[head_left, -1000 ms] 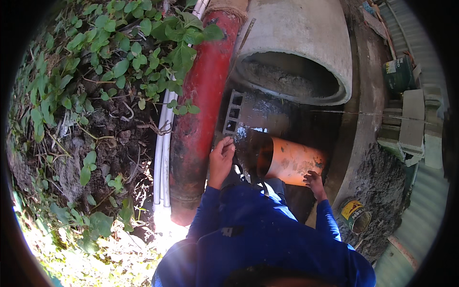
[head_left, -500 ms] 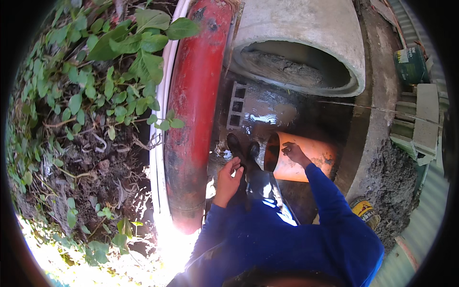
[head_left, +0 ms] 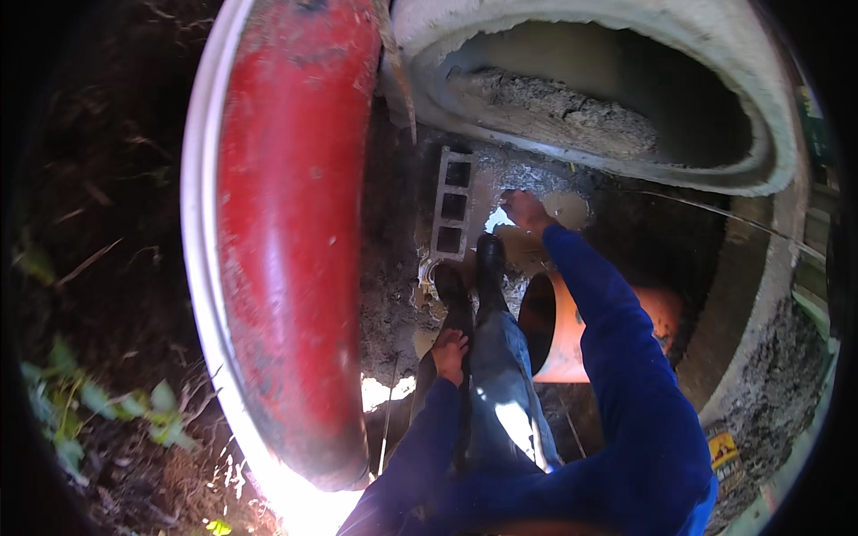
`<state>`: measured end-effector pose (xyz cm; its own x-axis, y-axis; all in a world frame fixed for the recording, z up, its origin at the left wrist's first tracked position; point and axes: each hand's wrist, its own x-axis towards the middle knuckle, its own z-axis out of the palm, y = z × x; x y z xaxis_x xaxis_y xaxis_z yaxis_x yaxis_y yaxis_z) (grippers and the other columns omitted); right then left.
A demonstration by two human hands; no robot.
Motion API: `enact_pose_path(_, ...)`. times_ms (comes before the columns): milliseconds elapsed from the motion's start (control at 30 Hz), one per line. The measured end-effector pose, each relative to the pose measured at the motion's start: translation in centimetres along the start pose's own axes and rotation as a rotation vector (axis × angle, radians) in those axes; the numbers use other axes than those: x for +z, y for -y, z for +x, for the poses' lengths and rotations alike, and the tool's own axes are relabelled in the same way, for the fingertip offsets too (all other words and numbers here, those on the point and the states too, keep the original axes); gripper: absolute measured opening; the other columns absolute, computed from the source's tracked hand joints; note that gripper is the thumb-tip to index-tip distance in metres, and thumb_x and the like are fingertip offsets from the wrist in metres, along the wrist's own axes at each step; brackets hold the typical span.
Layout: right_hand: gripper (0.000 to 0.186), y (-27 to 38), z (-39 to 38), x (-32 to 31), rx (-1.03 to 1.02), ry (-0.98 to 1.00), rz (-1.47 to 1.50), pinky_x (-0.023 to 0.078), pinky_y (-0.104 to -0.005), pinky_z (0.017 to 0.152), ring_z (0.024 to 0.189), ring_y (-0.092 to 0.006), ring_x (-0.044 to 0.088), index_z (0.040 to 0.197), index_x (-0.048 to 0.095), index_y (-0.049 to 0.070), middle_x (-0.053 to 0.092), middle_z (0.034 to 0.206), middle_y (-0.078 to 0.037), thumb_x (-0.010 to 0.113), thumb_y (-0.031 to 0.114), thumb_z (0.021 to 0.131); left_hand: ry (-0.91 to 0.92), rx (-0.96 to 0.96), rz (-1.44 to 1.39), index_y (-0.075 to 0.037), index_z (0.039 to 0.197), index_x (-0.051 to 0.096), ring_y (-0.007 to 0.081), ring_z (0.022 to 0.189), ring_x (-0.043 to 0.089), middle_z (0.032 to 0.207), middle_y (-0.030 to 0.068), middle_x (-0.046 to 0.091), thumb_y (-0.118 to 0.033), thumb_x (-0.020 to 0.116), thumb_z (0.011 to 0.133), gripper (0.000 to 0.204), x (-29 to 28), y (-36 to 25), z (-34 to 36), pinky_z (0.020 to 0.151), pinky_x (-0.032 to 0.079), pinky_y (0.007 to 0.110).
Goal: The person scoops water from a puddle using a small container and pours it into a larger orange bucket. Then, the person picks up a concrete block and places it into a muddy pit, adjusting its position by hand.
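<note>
My right hand (head_left: 525, 212) reaches out low over wet, muddy ground (head_left: 565, 211), just past the toe of my right boot (head_left: 490, 268). Its fingers are curled; whether anything small is in them is hidden. On my left leg, near the knee, my left hand (head_left: 450, 355) rests with its fingers laid out and holds nothing. A grey hollow concrete block (head_left: 456, 188) lies a little left of the right hand. Beside my right leg is a short orange pipe (head_left: 568, 344), partly covered by my right sleeve.
A long red pipe (head_left: 290, 205) with a white pipe (head_left: 204, 201) along it borders the left. Ahead, a big concrete pipe (head_left: 779, 147) holds mud and murky water. A thin line (head_left: 715, 213) crosses at right. A yellow-labelled can (head_left: 725, 451) sits lower right.
My right hand has moved forward and down, from above the orange pipe to the wet ground. My left hand has lowered onto my leg. The view has moved closer to the ground.
</note>
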<state>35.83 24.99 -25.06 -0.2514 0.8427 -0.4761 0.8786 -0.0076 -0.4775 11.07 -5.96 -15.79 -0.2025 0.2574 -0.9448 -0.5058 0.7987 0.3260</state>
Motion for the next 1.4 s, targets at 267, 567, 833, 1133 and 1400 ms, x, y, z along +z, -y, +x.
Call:
enact_pose_path(267,0.032,-0.3,15.9,6.1,-0.116,0.050,-0.202,0.052,-0.0503,0.097,0.114,-0.0408,0.064,0.115,0.066,0.003,0.068,0.118,-0.021,0.065,0.024,0.090,-0.053,-0.052,0.042,-0.011,0.145,0.047,0.0223,0.123,0.054,0.140,0.0067,0.053,-0.049,0.060,0.100,0.060,2.0,1.5,20.0,0.102,0.045,0.043)
enact_pose_path(567,0.033,-2.4,24.5,11.7,-0.275,0.074,-0.332,0.051,-0.0499,0.097,0.111,-0.0394,0.064,0.121,0.061,0.004,0.066,0.116,-0.022,0.060,0.024,0.095,-0.149,0.067,-0.141,-0.013,0.138,0.047,0.0244,0.117,0.053,0.133,0.0073,0.054,-0.044,0.061,0.101,0.050,7.9,2.6,32.7,0.094,0.048,0.045)
enact_pose_path(833,0.018,-3.6,23.4,11.9,-0.410,-0.022,-0.497,0.055,-0.0468,0.086,0.099,-0.0348,0.070,0.103,0.069,0.009,0.070,0.102,-0.017,0.055,0.015,0.092,-0.294,0.114,-0.034,-0.003,0.127,0.055,0.0272,0.100,0.066,0.119,0.0141,0.063,-0.020,0.067,0.100,0.033,8.5,2.0,34.0,0.076,0.059,0.039)
enact_pose_path(1133,0.016,-2.5,23.2,10.1,-0.345,0.082,-0.548,0.057,-0.0463,0.079,0.095,-0.0330,0.072,0.099,0.070,0.010,0.072,0.100,-0.015,0.057,0.013,0.090,-0.465,0.269,0.226,0.007,0.116,0.064,0.0336,0.095,0.068,0.109,0.0206,0.071,-0.020,0.070,0.095,0.035,7.9,5.6,37.5,0.081,0.053,0.043)
enact_pose_path(1400,0.021,-2.0,23.5,11.1,-0.395,0.065,-0.466,0.054,-0.0457,0.092,0.105,-0.0347,0.069,0.110,0.067,0.007,0.069,0.108,-0.015,0.055,0.014,0.094,-0.406,0.234,0.269,0.002,0.129,0.056,0.0287,0.099,0.066,0.121,0.0140,0.066,-0.019,0.066,0.101,0.037,6.9,6.7,37.3,0.076,0.060,0.041)
